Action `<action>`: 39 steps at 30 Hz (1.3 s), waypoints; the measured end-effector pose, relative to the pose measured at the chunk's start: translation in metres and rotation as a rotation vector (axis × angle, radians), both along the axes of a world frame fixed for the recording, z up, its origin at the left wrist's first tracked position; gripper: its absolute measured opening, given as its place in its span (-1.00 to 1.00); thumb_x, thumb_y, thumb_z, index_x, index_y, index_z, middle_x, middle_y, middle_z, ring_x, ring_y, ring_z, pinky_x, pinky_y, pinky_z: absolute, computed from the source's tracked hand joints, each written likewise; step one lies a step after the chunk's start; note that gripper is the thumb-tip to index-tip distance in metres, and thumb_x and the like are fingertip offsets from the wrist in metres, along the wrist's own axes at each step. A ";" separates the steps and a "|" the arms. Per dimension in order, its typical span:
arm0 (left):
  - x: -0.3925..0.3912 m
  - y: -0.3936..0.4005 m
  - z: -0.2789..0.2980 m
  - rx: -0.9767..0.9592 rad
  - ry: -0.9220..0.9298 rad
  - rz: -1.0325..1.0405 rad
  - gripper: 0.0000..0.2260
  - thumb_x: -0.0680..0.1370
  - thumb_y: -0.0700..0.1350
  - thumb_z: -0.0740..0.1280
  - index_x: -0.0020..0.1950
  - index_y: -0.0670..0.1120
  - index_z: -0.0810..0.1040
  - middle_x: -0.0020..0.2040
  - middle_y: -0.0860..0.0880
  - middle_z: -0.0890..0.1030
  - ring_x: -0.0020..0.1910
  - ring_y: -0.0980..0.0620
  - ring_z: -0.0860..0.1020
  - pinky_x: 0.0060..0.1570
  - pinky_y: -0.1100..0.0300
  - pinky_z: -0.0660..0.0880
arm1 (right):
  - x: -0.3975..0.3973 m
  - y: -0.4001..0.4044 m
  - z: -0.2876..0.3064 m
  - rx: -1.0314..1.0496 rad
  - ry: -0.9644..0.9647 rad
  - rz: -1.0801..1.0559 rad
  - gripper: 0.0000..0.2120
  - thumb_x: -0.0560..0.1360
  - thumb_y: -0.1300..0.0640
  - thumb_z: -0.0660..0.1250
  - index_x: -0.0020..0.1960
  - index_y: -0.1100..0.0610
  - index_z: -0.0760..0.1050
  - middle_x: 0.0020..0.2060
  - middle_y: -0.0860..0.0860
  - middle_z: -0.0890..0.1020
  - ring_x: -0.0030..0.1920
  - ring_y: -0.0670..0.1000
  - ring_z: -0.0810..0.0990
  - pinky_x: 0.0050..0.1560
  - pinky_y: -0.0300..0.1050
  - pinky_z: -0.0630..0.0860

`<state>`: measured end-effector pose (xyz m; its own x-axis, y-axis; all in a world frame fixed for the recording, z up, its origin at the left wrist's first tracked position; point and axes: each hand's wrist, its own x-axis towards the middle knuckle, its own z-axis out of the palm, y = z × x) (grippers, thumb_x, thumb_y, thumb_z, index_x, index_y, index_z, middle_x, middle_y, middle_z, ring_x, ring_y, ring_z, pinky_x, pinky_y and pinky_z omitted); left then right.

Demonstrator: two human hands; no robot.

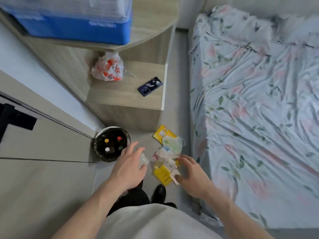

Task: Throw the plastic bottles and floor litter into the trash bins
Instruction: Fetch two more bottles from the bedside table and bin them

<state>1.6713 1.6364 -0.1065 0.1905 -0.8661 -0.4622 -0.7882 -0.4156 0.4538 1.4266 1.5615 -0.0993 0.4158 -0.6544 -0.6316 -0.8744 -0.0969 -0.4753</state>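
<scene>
Both hands are hovering spread-fingered, holding nothing: left hand [129, 167], right hand [191, 175]. The litter pile [166, 157] is lying on the floor between them, running away toward the nightstand [124, 107]; right hand nearer. Trash bin [110, 144], bottles inside, is sitting just left.

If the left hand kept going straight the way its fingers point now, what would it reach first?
Probably the trash bin. The left hand is open, its fingers aimed up and slightly right in the frame, toward the bin's right rim, with only bare floor showing between. Depth is unclear, so it might pass just beside the rim.
</scene>
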 end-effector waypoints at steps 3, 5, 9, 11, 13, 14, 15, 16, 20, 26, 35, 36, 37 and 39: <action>-0.026 -0.015 0.019 -0.017 0.004 -0.263 -0.50 0.57 0.08 0.27 0.51 0.11 0.31 0.62 0.02 0.07 0.58 -0.08 0.13 0.55 0.03 0.14 | -0.035 0.025 0.030 -0.050 0.002 -0.153 -0.36 0.53 -0.08 0.38 0.57 -0.10 0.27 0.60 -0.10 0.20 0.59 -0.03 0.21 0.55 -0.17 0.17; -0.031 -0.027 0.026 -0.007 -0.019 -0.380 -0.50 0.57 0.09 0.25 0.52 0.12 0.29 0.63 0.02 0.04 0.58 -0.07 0.11 0.52 0.03 0.16 | -0.049 0.040 0.040 -0.065 0.018 -0.241 -0.33 0.55 -0.10 0.37 0.60 -0.11 0.21 0.62 -0.11 0.15 0.61 -0.05 0.14 0.55 -0.18 0.13; -0.048 -0.070 0.040 -0.007 -0.050 -0.505 -0.43 0.60 0.12 0.25 0.59 0.12 0.18 0.65 0.04 -0.05 0.61 -0.06 0.00 0.56 -0.03 0.13 | -0.083 0.068 0.055 -0.094 0.035 -0.479 -0.32 0.58 -0.12 0.35 0.62 -0.14 0.15 0.63 -0.16 0.08 0.62 -0.06 0.10 0.55 -0.15 0.13; -0.066 -0.090 0.047 -0.038 -0.054 -0.564 -0.43 0.61 0.13 0.26 0.59 0.13 0.18 0.65 0.06 -0.05 0.61 -0.06 0.00 0.56 -0.05 0.14 | -0.104 0.078 0.060 -0.113 0.054 -0.569 -0.32 0.59 -0.14 0.32 0.62 -0.16 0.12 0.63 -0.17 0.05 0.62 -0.04 0.09 0.55 -0.06 0.19; -0.089 -0.101 0.055 -0.056 -0.053 -0.649 -0.42 0.60 0.14 0.27 0.60 0.13 0.19 0.66 0.06 -0.06 0.62 -0.06 0.00 0.57 -0.05 0.12 | -0.125 0.090 0.067 -0.139 0.064 -0.656 -0.31 0.58 -0.18 0.31 0.62 -0.19 0.10 0.64 -0.18 0.02 0.63 -0.03 0.08 0.56 0.02 0.24; -0.103 -0.104 0.059 -0.066 -0.052 -0.698 -0.42 0.60 0.14 0.26 0.60 0.13 0.18 0.66 0.05 -0.07 0.62 -0.06 -0.02 0.58 -0.04 0.08 | -0.135 0.096 0.070 -0.149 0.058 -0.705 -0.31 0.57 -0.18 0.30 0.63 -0.19 0.10 0.65 -0.19 0.00 0.63 -0.04 0.06 0.57 0.02 0.22; -0.118 -0.105 0.065 -0.077 -0.055 -0.746 -0.41 0.61 0.14 0.26 0.61 0.13 0.17 0.67 0.04 -0.09 0.63 -0.05 -0.04 0.59 -0.03 0.04 | -0.146 0.101 0.072 -0.159 0.048 -0.750 -0.31 0.57 -0.17 0.30 0.63 -0.19 0.09 0.65 -0.20 -0.01 0.64 -0.05 0.04 0.58 0.01 0.20; -0.133 -0.105 0.070 -0.087 -0.061 -0.789 -0.41 0.62 0.15 0.25 0.62 0.13 0.14 0.67 0.04 -0.12 0.64 -0.05 -0.08 0.60 -0.02 0.01 | -0.157 0.106 0.076 -0.170 0.041 -0.788 -0.30 0.58 -0.16 0.30 0.63 -0.19 0.09 0.65 -0.20 -0.02 0.64 -0.06 0.03 0.58 -0.01 0.17; -0.194 -0.106 0.087 -0.130 -0.070 -0.904 -0.37 0.62 0.18 0.21 0.64 0.17 0.04 0.65 0.09 -0.25 0.64 -0.01 -0.21 0.61 -0.03 -0.06 | -0.203 0.118 0.084 -0.208 0.030 -0.885 -0.29 0.59 -0.15 0.30 0.64 -0.18 0.06 0.65 -0.18 -0.03 0.64 -0.06 0.00 0.60 -0.01 0.13; -0.290 -0.112 0.092 -0.185 -0.082 -0.919 -0.36 0.61 0.21 0.21 0.64 0.18 0.04 0.64 0.12 -0.28 0.63 0.00 -0.24 0.61 -0.05 -0.06 | -0.300 0.110 0.072 -0.197 0.016 -0.848 -0.27 0.60 -0.15 0.29 0.65 -0.14 0.01 0.66 -0.11 -0.08 0.66 0.01 -0.07 0.62 0.03 0.08; -0.428 -0.107 0.120 -0.194 -0.112 -0.726 -0.39 0.63 0.23 0.20 0.63 0.21 0.03 0.63 0.14 -0.30 0.63 0.01 -0.26 0.61 -0.04 -0.09 | -0.451 0.060 0.080 -0.189 0.004 -0.595 -0.26 0.59 -0.15 0.29 0.66 -0.10 0.01 0.67 -0.07 -0.10 0.66 0.05 -0.11 0.63 0.03 0.06; -0.437 -0.105 0.126 -0.193 -0.110 -0.712 -0.39 0.63 0.23 0.20 0.63 0.22 0.02 0.63 0.15 -0.30 0.63 0.02 -0.26 0.61 -0.04 -0.09 | -0.463 0.055 0.085 -0.198 -0.004 -0.582 -0.26 0.59 -0.15 0.30 0.66 -0.12 0.02 0.67 -0.08 -0.09 0.66 0.05 -0.11 0.62 0.05 0.11; -0.445 -0.104 0.130 -0.191 -0.110 -0.703 -0.39 0.63 0.23 0.20 0.62 0.23 0.02 0.63 0.16 -0.31 0.62 0.02 -0.27 0.61 -0.04 -0.10 | -0.473 0.051 0.090 -0.210 -0.015 -0.575 -0.26 0.59 -0.14 0.30 0.65 -0.13 0.03 0.67 -0.09 -0.09 0.66 0.05 -0.10 0.61 0.06 0.14; -0.458 -0.104 0.137 -0.190 -0.118 -0.704 -0.40 0.63 0.23 0.19 0.62 0.24 0.01 0.62 0.18 -0.32 0.62 0.03 -0.28 0.61 -0.03 -0.10 | -0.491 0.044 0.097 -0.230 -0.039 -0.580 -0.28 0.59 -0.14 0.30 0.65 -0.14 0.05 0.67 -0.09 -0.08 0.66 0.03 -0.08 0.62 0.03 0.09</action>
